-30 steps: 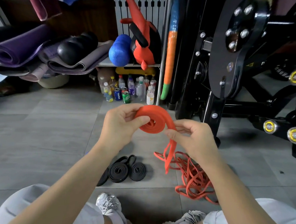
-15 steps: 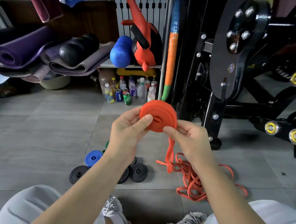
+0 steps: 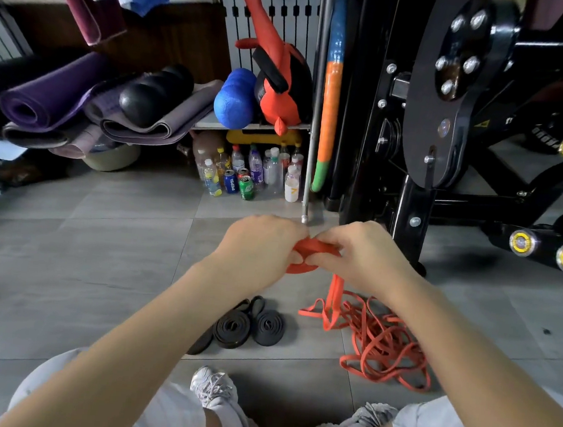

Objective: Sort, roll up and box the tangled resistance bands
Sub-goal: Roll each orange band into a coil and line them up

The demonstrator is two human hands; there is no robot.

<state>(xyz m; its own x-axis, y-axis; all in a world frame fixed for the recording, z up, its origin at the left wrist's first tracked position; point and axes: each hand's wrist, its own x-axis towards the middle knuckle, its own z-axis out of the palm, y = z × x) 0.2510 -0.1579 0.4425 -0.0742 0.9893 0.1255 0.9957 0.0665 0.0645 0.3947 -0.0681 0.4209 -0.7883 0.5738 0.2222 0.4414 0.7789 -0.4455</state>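
Both hands at centre, left hand (image 3: 256,245) and right hand (image 3: 367,252), fingers curled round part-wound orange roll (image 3: 311,248). Rolling step in hand; loose tail (image 3: 334,297) down to orange tangle (image 3: 384,343), near right. Next, likely: more turns, tail kept taut.

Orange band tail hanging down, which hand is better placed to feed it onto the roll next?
Probably the right hand: the tail drops just below it toward the tangle, while the left hand grips the roll.
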